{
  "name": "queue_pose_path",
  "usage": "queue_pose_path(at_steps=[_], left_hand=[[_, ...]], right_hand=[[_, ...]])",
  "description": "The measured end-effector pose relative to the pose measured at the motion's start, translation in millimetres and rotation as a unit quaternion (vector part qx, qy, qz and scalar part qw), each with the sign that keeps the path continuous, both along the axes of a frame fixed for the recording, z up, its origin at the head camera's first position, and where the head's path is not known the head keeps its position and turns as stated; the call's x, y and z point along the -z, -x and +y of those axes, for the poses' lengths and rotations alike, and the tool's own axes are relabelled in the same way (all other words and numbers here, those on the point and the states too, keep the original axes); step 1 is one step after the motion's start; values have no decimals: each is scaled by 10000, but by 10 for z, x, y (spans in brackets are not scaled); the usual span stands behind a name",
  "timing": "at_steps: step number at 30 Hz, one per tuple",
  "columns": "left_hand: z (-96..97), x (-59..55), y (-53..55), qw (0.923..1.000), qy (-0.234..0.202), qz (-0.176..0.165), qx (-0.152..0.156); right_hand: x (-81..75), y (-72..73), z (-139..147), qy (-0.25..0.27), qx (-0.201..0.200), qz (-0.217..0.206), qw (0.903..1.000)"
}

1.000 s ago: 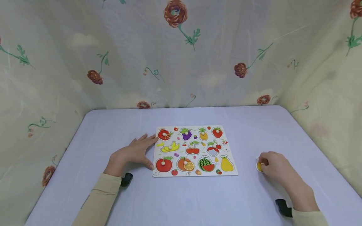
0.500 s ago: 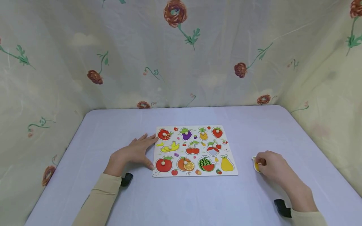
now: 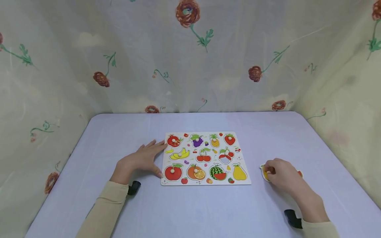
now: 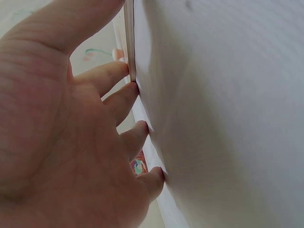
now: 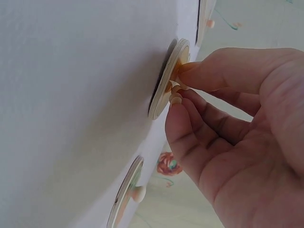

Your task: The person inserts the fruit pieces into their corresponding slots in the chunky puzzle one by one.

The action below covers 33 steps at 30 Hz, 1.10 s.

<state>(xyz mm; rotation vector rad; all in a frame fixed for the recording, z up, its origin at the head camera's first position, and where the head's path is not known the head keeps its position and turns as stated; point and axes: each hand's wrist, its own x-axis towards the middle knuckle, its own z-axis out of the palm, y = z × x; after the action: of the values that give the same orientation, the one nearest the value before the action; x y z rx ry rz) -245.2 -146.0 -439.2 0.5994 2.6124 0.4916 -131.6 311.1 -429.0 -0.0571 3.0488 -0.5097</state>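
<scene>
A white fruit puzzle board (image 3: pixel 190 183) lies flat on the table, its pictures including an apple, an orange and a watermelon. Spread along its left edge, my left hand (image 3: pixel 141 162) touches the rim with thumb and fingers. To the right of the board, my right hand (image 3: pixel 281 175) pinches a yellow puzzle piece (image 3: pixel 264 173) by its small knob; the fingers hide much of it. In the right wrist view that wooden piece (image 5: pixel 159 97) is close to the table surface. The pear picture (image 3: pixel 239 172) at the board's lower right shows no knob.
Another puzzle piece (image 3: pixel 300 173) with a reddish edge lies mostly hidden behind my right hand; a knobbed piece (image 5: pixel 126 194) also appears low in the right wrist view. White cloth (image 3: pixel 190 211) covers the table. Floral curtains (image 3: pixel 190 66) enclose its back and sides.
My right hand has slid left toward the board with the yellow puzzle piece, uncovering part of a reddish piece behind it. My left hand keeps its place at the board's edge.
</scene>
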Motion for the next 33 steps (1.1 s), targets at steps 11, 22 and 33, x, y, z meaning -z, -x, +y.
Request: queue_pose_path(at_steps=[11, 22, 33], left_hand=[[14, -27, -16, 10000, 25, 1, 16], [26, -44, -35, 10000, 31, 18, -29], [33, -13, -19, 9999, 134, 58, -20]], right_hand=[[-55, 38, -171, 66, -59, -283, 9996], [-79, 63, -312, 136, -209, -270, 9993], [-70, 74, -416, 174, -356, -321, 9987]])
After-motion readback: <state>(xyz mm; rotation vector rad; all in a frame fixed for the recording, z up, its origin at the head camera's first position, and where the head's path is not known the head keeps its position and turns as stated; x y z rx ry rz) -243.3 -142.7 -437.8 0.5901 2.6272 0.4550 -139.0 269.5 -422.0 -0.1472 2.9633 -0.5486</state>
